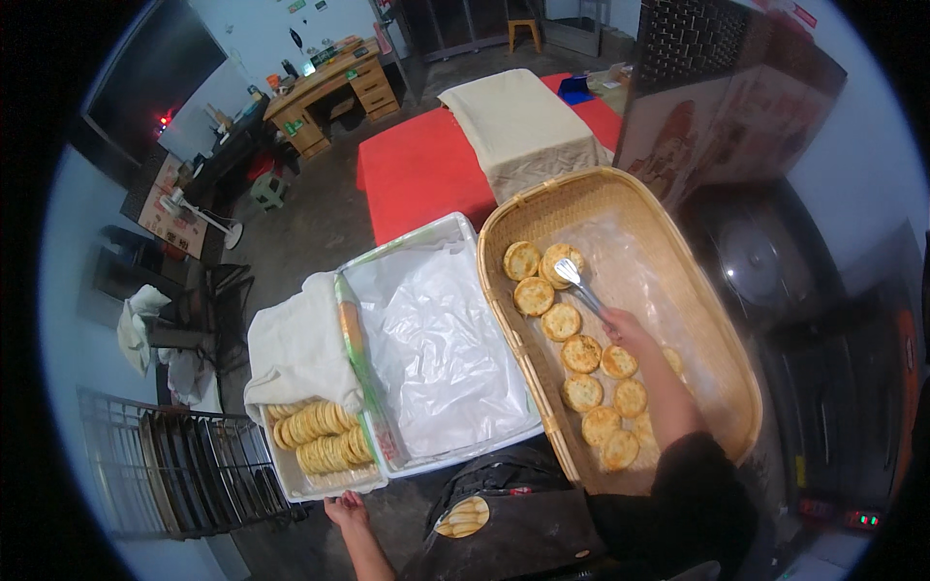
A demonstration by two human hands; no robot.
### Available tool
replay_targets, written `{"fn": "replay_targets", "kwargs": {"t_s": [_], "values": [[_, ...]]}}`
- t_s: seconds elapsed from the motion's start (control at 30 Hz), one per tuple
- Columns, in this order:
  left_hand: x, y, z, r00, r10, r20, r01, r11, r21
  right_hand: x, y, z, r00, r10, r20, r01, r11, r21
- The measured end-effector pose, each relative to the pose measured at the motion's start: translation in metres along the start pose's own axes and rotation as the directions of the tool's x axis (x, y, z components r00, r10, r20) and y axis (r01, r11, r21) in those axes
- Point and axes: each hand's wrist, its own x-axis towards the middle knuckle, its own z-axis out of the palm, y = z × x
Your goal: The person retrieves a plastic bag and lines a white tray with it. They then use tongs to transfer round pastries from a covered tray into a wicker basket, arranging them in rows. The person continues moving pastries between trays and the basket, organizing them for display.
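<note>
My right hand is closed around metal tongs over a large woven bamboo basket. The tips of the tongs are at a round golden flatbread near the basket's far left end; whether they grip it I cannot tell. Several more flatbreads lie along the basket's left side and toward its near end, some partly hidden by my right arm. My left hand is beside the near edge of a small white tray, holding nothing visible, with its fingers loosely apart. Rows of stacked flatbreads stand in that tray.
A beige cloth covers the small tray's far part. Between it and the basket is a white bin lined with clear plastic. Beyond stands a table with a red cover and beige cloth. A metal rack is at left, a folding screen at right.
</note>
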Motion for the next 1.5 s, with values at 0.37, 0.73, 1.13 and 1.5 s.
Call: {"fn": "replay_targets", "kwargs": {"t_s": [0.37,0.73,1.13,1.5], "values": [[0.005,0.008,0.002,0.961,0.235,0.145,-0.25,0.963,0.097,0.006,-0.018,0.036,0.918,-0.332,-0.215,0.316,0.943,-0.108],[-0.087,0.015,0.101,0.446,0.318,0.837,-0.528,0.848,-0.041,-0.178,-0.018,0.28,0.848,-0.526,0.063,0.505,0.768,-0.394],[0.029,0.111,0.027,0.809,0.054,0.585,0.097,0.97,-0.223,-0.256,0.13,0.646,0.821,-0.171,0.545,0.564,0.395,-0.725],[0.178,0.134,0.037,0.763,-0.415,0.495,0.456,0.889,0.041,-0.245,0.161,0.716,0.869,-0.04,0.493,0.493,0.16,-0.855]]}}
